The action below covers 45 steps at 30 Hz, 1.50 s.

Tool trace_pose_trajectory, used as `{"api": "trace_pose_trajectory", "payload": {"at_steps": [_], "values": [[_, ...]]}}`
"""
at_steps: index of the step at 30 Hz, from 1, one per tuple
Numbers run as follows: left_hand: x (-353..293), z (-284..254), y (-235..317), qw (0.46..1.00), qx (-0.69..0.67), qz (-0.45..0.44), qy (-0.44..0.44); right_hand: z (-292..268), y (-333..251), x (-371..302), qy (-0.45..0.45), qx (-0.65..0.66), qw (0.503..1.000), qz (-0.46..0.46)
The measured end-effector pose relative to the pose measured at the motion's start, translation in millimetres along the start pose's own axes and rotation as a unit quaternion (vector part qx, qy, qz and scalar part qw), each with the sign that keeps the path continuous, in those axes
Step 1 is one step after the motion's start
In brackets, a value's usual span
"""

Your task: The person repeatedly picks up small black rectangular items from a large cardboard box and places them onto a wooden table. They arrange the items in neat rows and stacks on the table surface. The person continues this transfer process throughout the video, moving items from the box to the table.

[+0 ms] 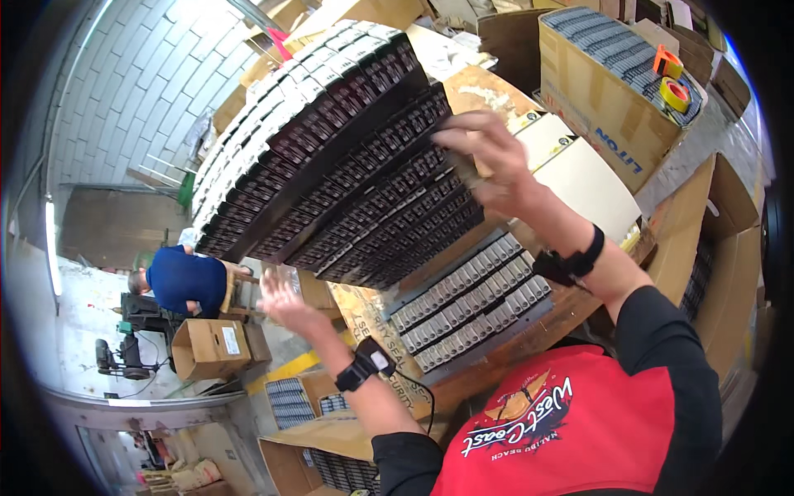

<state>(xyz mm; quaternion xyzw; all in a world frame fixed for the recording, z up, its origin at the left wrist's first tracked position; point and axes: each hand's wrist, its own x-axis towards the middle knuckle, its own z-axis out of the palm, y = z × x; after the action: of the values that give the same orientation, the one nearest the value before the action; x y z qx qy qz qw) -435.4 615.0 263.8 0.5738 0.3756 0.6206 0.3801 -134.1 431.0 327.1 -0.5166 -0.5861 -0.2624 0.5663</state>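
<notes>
Between fingers of L hand point(289, 307) and R hand point(496, 161) stands tall stack of small boxes point(331, 157). Fingers are spread, w/ nothing gripped — R blurred, contact can't tell. Stack looks mostly built; below fingers, three box rows point(471, 302) on counter point(579, 307) prob. remain.

Left grip point(291, 307), right grip point(496, 164) blurry

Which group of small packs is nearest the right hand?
The tall stack: the right hand is at its right end; the low rows lie farther off.
</notes>
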Motion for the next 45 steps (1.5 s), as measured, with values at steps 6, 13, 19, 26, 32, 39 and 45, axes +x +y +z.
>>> {"api": "trace_pose_trajectory", "payload": {"at_steps": [6,13,19,26,32,39,45], "values": [[-110,-116,-144,0.955,-0.007,-0.277,0.101,-50,40,-212,-0.131,0.047,0.853,0.502],[-239,-94,-161,0.902,-0.045,-0.418,-0.101,-49,-14,-287,-0.096,0.380,0.589,0.707],[-194,-84,-9,0.902,-0.090,-0.407,-0.108,-96,-73,-190,-0.114,0.345,0.717,0.595],[-56,-72,160,0.996,-0.015,-0.078,0.035,-123,-91,29,-0.112,0.118,0.952,0.259],[131,25,260,0.958,-0.120,-0.130,-0.227,-42,-19,228,-0.099,0.253,0.891,0.363],[219,0,187,0.928,-0.138,-0.203,-0.280,3,39,206,-0.308,0.360,0.796,0.376],[135,10,155,0.951,-0.231,-0.181,-0.093,-74,114,76,-0.203,0.149,0.894,0.371]]}}
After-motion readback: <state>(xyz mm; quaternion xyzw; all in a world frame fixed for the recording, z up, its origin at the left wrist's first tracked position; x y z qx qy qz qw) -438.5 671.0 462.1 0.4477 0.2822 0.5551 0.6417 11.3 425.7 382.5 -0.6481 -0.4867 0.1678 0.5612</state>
